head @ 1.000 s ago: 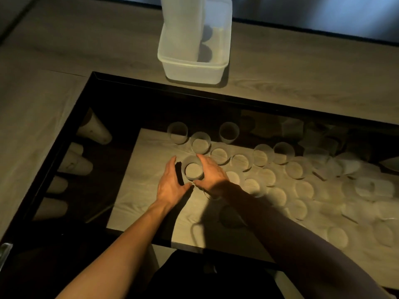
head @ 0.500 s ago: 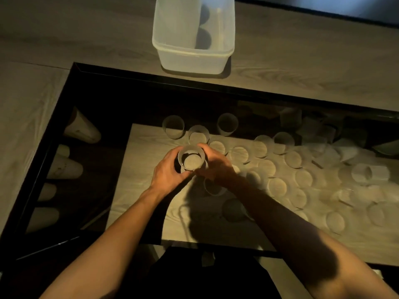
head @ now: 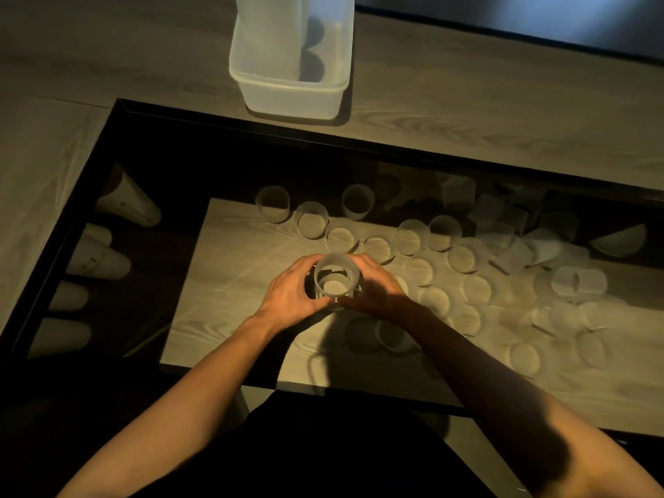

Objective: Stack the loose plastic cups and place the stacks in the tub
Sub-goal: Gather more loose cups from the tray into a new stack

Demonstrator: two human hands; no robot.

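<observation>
Both hands are together, the left hand (head: 287, 292) and right hand (head: 377, 287) curled round one upright clear cup (head: 336, 273), mouth up, from either side. Just right and far of it the loose cups (head: 463, 258) spread over the glass table (head: 215, 167) – most upright, some tipped over at the right. The tub (head: 291, 98) stands beyond the table's far edge, well apart from the hands.

Tabletop (head: 222, 163): dark glass in a black frame (head: 395, 147), directly below you. Floor (head: 503, 102): pale wood-grain boards, beyond it and to your left. Wall (head: 575, 19): dark strip at far right, faint bluish sheen. Light: dim, warm, casting hard shadows across your view.
</observation>
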